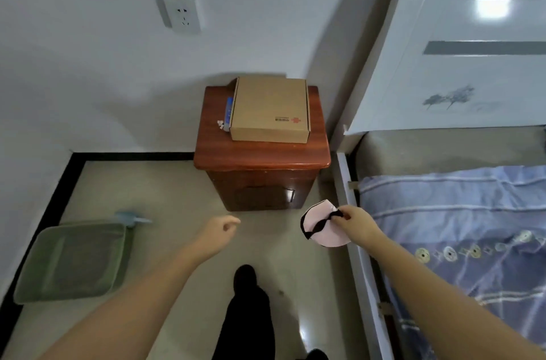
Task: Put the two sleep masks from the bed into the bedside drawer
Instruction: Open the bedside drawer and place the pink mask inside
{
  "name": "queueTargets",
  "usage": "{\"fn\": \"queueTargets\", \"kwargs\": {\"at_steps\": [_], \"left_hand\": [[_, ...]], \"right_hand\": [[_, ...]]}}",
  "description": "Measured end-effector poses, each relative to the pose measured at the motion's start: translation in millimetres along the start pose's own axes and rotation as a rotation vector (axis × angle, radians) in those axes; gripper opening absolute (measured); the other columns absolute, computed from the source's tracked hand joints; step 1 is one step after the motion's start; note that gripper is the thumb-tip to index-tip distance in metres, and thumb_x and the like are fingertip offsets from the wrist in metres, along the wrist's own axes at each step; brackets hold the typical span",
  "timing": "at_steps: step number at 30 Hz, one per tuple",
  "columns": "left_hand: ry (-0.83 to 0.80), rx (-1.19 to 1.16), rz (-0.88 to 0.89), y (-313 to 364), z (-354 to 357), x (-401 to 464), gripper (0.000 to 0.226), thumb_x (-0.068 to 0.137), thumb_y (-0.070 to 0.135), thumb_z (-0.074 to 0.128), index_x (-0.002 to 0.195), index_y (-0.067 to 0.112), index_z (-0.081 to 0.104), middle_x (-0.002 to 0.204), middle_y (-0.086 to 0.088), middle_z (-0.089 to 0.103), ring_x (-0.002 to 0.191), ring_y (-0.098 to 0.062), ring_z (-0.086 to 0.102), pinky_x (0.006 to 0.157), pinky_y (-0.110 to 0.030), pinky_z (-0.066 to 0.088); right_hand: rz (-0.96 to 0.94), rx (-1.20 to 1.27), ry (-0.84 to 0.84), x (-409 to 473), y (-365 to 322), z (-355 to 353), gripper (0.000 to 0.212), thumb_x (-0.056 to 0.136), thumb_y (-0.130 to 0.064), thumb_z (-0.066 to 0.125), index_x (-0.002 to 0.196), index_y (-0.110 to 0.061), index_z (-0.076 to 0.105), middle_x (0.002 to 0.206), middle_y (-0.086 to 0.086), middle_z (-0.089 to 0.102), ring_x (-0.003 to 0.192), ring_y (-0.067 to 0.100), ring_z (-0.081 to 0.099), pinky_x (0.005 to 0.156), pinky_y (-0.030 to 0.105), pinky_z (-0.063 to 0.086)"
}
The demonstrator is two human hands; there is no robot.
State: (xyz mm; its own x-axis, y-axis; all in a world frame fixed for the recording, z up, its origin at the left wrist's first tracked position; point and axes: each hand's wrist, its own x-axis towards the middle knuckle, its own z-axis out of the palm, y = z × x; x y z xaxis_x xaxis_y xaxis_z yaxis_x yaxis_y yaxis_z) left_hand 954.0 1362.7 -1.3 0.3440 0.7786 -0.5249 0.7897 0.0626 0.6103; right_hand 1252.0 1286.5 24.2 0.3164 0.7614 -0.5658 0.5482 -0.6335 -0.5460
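While the right hand (356,224) pinches a pink sleep mask (323,226) by its strap, the left hand (220,231) reaches, fingers loosely curled (empty), toward the closed drawer (263,197) at centre frame.

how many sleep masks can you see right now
1. A pink sleep mask with a black strap hangs from the right hand, between the bedside cabinet and the bed. A second may be hidden behind it or out of frame.
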Motion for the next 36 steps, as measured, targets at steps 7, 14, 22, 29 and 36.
{"fn": "queueTargets", "kwargs": {"at_steps": [7,14,22,29,36], "left_hand": [[0.076,-0.232,-0.343,-57.2,-16.4,127.5,0.057,0.092,0.012,0.048,0.144,0.010,0.024,0.130,-0.018,0.055,0.110,-0.034,0.056,0.092,-0.034,0.044],[0.396,-0.406,-0.317,-86.1,11.6,246.5,0.045,0.087,-0.001,0.053,0.130,-0.004,0.039,0.130,-0.023,0.051,0.116,-0.035,0.050,0.083,-0.015,0.030],[0.728,-0.357,-0.262,-110.5,21.3,277.3,0.036,0.081,-0.003,0.051,0.117,-0.005,0.050,0.119,-0.026,0.058,0.109,-0.032,0.054,0.075,-0.010,0.029],[0.567,-0.508,-0.272,-125.4,24.1,242.3,0.034,0.076,-0.014,0.042,0.104,0.005,0.038,0.096,-0.008,0.046,0.097,-0.027,0.055,0.077,-0.017,0.042],[0.387,-0.485,-0.404,-160.7,62.4,161.9,0.051,0.080,-0.014,0.041,0.126,0.006,0.034,0.122,-0.014,0.054,0.099,-0.016,0.058,0.077,-0.028,0.050]], "right_hand": [[0.012,-0.093,-0.043,130.5,-17.0,43.6,0.019,0.090,-0.015,0.052,0.098,-0.003,0.065,0.128,0.016,0.050,0.127,0.031,0.041,0.098,0.040,0.037],[0.023,0.039,0.159,245.6,3.6,88.0,0.027,0.090,-0.012,0.054,0.114,-0.002,0.062,0.148,0.018,0.019,0.124,0.034,0.040,0.110,0.033,0.029],[-0.006,0.120,0.335,266.4,18.9,110.4,0.004,0.090,-0.009,0.050,0.092,-0.007,0.052,0.139,0.019,0.028,0.099,0.018,0.038,0.096,0.020,0.032],[-0.049,0.112,0.288,239.4,35.4,111.5,0.012,0.088,-0.011,0.055,0.099,-0.008,0.061,0.138,0.013,0.030,0.105,0.016,0.041,0.093,0.021,0.032],[0.050,0.068,0.179,167.2,79.3,143.3,0.016,0.089,-0.018,0.057,0.103,-0.012,0.062,0.137,0.008,0.033,0.096,0.016,0.047,0.090,0.028,0.040]]}}
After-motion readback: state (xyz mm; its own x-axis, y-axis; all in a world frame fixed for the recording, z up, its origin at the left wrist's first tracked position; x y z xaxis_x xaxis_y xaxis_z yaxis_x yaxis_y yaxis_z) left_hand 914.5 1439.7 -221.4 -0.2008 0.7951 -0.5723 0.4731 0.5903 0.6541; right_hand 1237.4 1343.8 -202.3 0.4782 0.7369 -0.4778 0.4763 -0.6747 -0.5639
